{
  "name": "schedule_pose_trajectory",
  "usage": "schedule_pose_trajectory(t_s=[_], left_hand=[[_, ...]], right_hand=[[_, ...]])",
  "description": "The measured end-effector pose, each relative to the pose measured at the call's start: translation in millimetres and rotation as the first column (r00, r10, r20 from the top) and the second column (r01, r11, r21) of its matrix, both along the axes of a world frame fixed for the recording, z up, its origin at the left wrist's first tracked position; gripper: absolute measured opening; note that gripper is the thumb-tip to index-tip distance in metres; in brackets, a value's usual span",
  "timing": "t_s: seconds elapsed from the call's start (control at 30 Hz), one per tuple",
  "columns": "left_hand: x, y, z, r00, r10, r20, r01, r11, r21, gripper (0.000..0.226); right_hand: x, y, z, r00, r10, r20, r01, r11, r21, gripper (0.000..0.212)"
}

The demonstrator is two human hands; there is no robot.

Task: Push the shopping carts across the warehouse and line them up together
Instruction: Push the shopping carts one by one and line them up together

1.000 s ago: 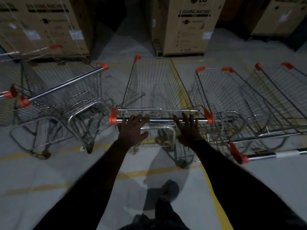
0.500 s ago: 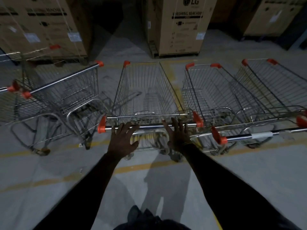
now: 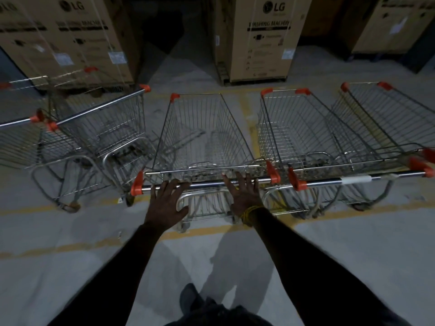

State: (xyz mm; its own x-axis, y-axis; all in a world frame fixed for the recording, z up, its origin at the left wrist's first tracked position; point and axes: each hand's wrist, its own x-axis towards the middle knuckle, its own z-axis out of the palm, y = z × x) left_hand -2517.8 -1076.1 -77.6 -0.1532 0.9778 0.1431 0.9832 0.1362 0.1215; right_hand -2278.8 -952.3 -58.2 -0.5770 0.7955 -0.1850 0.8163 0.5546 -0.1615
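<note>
A wire shopping cart [image 3: 202,137] with orange corner caps stands straight ahead of me, its handle bar [image 3: 207,184] across the middle of the view. My left hand [image 3: 166,203] lies flat with straight fingers touching the left part of the bar. My right hand [image 3: 243,196], fingers spread and straight, touches the bar's right part. Two more carts stand side by side to the right, the nearer cart [image 3: 303,130] almost level with mine and the farther cart [image 3: 386,118] beyond it. Two carts at the left, one [image 3: 106,123] turned at an angle and another [image 3: 21,142] behind it, stand apart.
Large cardboard washing-machine boxes stand behind the carts: one [image 3: 256,41] at centre back, one [image 3: 61,38] at left, one [image 3: 390,22] at right. Yellow floor lines [image 3: 70,245] cross the grey concrete. My feet [image 3: 190,297] show at the bottom.
The middle cart has rolled forward and drawn level with the right-hand carts. Both hands have stayed flat on the handle bar, arms stretched further out.
</note>
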Motion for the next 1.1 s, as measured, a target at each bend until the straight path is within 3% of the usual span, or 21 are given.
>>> schedule_pose_trajectory(t_s=[0.27, 0.57, 1.1], left_hand=[[5.1, -16.4, -0.5, 0.999, 0.026, 0.018, -0.025, 0.997, -0.078, 0.075], [10.0, -27.2, -3.6, 0.999, 0.032, 0.028, -0.030, 0.999, -0.045, 0.072], [20.3, -29.5, 2.6, 0.998, 0.055, 0.018, -0.054, 0.995, -0.079, 0.079]], right_hand=[[9.0, -15.0, 0.8, 1.000, 0.022, -0.022, -0.021, 1.000, 0.010, 0.108], [10.0, -20.7, -7.4, 1.000, 0.024, -0.007, -0.024, 1.000, 0.002, 0.116], [16.5, -13.9, -8.5, 0.999, 0.039, -0.034, -0.039, 0.999, -0.009, 0.107]])
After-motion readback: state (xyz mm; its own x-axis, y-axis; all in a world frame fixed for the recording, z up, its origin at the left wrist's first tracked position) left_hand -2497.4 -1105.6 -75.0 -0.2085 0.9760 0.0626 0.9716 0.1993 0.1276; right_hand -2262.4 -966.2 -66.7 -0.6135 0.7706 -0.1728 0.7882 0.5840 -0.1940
